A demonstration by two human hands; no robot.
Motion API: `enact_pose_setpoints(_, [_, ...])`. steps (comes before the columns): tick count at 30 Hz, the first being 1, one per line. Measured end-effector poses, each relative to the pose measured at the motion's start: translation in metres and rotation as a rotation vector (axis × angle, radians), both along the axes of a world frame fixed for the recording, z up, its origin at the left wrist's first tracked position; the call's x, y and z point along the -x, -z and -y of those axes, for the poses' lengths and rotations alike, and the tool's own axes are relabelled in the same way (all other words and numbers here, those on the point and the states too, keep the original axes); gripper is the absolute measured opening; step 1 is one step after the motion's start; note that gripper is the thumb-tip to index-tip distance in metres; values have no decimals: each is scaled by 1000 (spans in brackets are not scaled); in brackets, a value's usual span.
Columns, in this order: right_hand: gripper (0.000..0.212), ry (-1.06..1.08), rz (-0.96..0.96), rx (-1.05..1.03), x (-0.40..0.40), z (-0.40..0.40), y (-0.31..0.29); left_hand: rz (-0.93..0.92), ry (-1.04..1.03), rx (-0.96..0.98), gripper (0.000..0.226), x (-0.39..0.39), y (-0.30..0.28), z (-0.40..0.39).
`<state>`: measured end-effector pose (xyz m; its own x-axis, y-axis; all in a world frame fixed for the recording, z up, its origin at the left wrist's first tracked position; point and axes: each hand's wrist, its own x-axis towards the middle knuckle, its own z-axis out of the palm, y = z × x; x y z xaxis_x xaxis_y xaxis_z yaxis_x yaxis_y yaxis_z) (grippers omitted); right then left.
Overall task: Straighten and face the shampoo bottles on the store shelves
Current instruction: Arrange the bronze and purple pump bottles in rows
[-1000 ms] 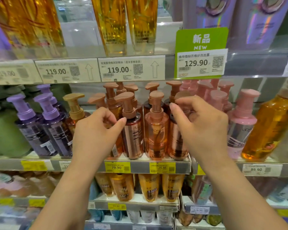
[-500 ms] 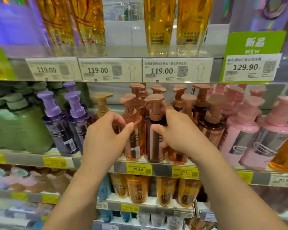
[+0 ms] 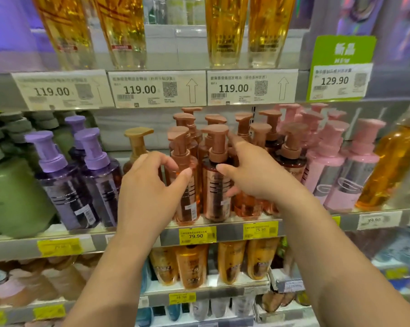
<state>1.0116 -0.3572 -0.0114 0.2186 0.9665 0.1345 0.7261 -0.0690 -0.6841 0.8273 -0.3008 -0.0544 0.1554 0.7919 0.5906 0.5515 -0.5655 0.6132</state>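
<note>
Purple pump bottles (image 3: 65,175) beside left hand (image 3: 149,192)

We log three white price labels reading 119.00 (image 3: 140,89) along the upper shelf edge (image 3: 1,90), two of them with upward arrows. At the right hangs a green sign (image 3: 343,67) marked 129.90. On the middle shelf edge (image 3: 230,232) sit yellow tags, one reading 79.90 (image 3: 197,235), another 75.50 (image 3: 260,230); a further yellow tag (image 3: 59,247) at left is blurred. A white tag (image 3: 376,220) at right is too blurred to read with confidence.
</note>
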Motion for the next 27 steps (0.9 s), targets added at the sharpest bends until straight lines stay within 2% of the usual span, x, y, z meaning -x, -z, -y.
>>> enact_pose_setpoints(3, [62, 63, 101, -92, 1, -5, 5, 10, 12, 3, 22, 0, -1, -2])
enact_pose_setpoints(5, [60, 155, 312, -150, 7, -11, 12, 18, 13, 10, 22, 0, -1, -2])
enact_pose_setpoints(7, [71, 253, 495, -156, 13, -14, 20, 17, 18, 25, 23, 1, 0, -2])
enact_pose_setpoints(10, [79, 283, 430, -165, 18, -11, 20, 16, 19, 40, 24, 4, -1, -1])
enact_pose_setpoints(14, [56, 105, 250, -41, 9, -9, 12, 7, 23, 56, 25, 8, -3, -1])
enact_pose_setpoints(16, [54, 67, 246, -44, 8, -7, 11, -2, 26, 60, 24, 7, -4, 0])
enact_pose_setpoints(18, [53, 117, 266, -83, 9, -8, 12, -19, 26, 56, 24, 5, -4, 1])
enact_pose_setpoints(23, [73, 274, 509, -173, 16, -17, 25, -86, -5, 60, 22, 2, -4, 2])
enact_pose_setpoints(25, [72, 232, 446, -174, 15, -12, 24, -98, -17, 59, 23, 3, -3, 2])
enact_pose_setpoints(27, [60, 139, 298, -125, 9, -7, 18, -108, -20, 60, 23, 4, -3, 2])
